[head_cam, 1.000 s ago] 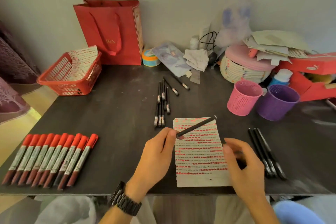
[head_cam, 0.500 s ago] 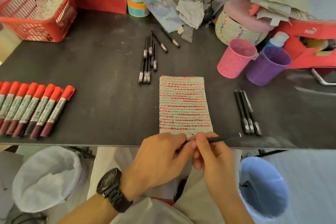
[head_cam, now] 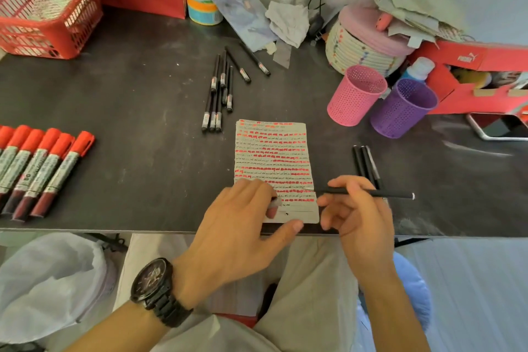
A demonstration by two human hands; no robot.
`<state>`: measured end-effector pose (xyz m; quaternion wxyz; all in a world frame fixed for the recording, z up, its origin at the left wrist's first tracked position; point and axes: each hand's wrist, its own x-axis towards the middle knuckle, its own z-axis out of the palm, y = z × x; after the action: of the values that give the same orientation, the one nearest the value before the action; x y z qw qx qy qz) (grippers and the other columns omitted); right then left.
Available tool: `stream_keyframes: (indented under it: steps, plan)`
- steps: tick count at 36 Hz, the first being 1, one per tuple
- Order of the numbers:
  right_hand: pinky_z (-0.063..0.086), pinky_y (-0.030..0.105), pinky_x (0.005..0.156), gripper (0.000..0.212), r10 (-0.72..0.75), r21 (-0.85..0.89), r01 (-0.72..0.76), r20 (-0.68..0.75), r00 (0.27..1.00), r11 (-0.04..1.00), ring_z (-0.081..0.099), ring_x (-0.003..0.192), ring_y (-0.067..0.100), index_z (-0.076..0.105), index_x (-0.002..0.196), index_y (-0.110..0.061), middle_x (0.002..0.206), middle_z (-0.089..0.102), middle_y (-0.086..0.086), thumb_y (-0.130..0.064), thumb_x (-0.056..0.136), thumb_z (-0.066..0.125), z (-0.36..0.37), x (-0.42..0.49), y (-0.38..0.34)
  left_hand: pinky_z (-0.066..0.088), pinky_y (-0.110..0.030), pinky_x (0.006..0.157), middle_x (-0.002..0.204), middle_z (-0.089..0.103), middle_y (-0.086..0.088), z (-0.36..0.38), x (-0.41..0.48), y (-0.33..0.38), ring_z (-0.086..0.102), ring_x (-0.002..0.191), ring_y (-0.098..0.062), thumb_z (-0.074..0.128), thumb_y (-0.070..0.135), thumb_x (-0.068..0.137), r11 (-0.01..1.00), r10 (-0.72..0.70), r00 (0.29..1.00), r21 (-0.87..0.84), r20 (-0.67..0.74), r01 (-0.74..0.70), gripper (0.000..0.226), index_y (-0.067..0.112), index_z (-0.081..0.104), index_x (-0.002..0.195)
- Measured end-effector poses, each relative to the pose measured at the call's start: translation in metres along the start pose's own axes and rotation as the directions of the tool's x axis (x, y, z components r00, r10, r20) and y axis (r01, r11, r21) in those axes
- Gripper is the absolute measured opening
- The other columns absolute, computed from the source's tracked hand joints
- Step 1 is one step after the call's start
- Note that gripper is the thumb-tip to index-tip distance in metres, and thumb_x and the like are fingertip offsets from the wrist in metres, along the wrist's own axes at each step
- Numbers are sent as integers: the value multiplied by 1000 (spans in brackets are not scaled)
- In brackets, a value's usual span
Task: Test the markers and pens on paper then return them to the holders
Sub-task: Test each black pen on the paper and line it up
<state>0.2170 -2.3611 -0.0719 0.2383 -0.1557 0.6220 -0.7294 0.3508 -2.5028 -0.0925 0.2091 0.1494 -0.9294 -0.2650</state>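
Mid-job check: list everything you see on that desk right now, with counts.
red markers: at least six, red caps, left edge
loose pens: about eight, black, back centre
side pens: three, black, right of paper
held pen: one, black, in right hand
paper: one, red and dark strokes, front centre
pink holder: one, pink, back right
purple holder: one, purple, beside the pink holder
basket: one, red, back left
left hand: one, resting on paper's near end
right hand: one, gripping held pen

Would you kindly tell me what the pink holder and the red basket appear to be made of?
Pink holder: probably perforated metal or plastic, matte painted look, given its even rows of small round holes. Red basket: likely moulded plastic, slightly glossy, given its thick lattice walls.
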Motion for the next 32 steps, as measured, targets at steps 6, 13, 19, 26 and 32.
stream_keyframes:
  steps: [6, 13, 19, 26, 32]
  plan:
    - [47, 28, 44, 25, -68, -256, 59, -24, 997, 965, 56, 42, 21, 61, 72, -25, 52, 59, 4, -38, 93, 63, 2, 30, 10, 40, -29, 98, 114, 62, 6, 25, 20, -8, 57, 108, -14, 58, 56, 85, 997, -55, 998, 61, -4, 55, 50, 17, 55, 116]
    - [43, 24, 40, 32, -115, -378, 98, -22, 993, 921, 51, 37, 17, 56, 67, -20, 50, 58, 8, -33, 92, 72, 9, 37, 30, 42, -32, 107, 106, 50, 19, 43, 22, -15, 45, 110, -1, 72, 57, 75, 989, -150, 989, 9, -3, 150, 65, 23, 51, 126]
    - [47, 23, 46, 32, -210, -491, 160, -48, 976, 856, 55, 43, 9, 58, 64, -25, 49, 58, -1, -36, 87, 77, 8, 34, 39, 32, -29, 114, 105, 47, 20, 44, 21, -16, 49, 118, -3, 71, 58, 76, 989, -148, 989, -4, -11, 148, 67, 22, 50, 129]
    - [48, 21, 47, 34, -242, -545, 179, -45, 969, 819, 56, 42, 9, 54, 63, -26, 49, 59, -2, -18, 90, 74, 6, 35, 45, 42, -38, 111, 101, 43, 21, 44, 20, -14, 48, 119, -4, 78, 52, 73, 987, -158, 986, -36, -43, 157, 65, 18, 55, 123]
    - [50, 21, 48, 31, -261, -552, 200, -34, 965, 810, 60, 43, 11, 55, 65, -25, 51, 62, -2, -19, 90, 72, 6, 35, 45, 45, -34, 102, 102, 40, 21, 42, 22, -11, 45, 105, -1, 81, 51, 70, 984, -173, 983, -40, -64, 171, 66, 16, 57, 119]
